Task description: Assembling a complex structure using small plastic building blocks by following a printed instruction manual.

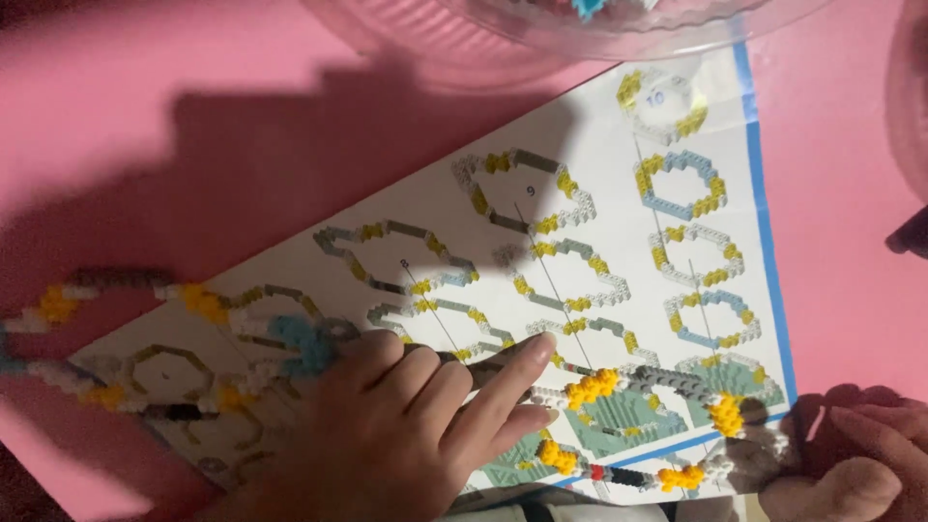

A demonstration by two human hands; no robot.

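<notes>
A printed instruction sheet (619, 280) with pictures of brick rings lies on the pink surface. On its lower part rests a built ring of small grey, white and yellow bricks (619, 387). My left hand (416, 425) presses down flat on the sheet, fingers apart, its index fingertip at the ring's left side. My right hand (860, 454) at the lower right corner has its fingers curled against the ring's white and yellow end (744, 435). A second, blurred brick ring (145, 348) with yellow and blue pieces lies at the left.
A clear plastic bowl (561, 39) holding loose bricks stands at the top edge, partly over the sheet's corner. A dark object (911, 237) pokes in at the right edge. The pink surface (193, 126) lies in shadow at the upper left.
</notes>
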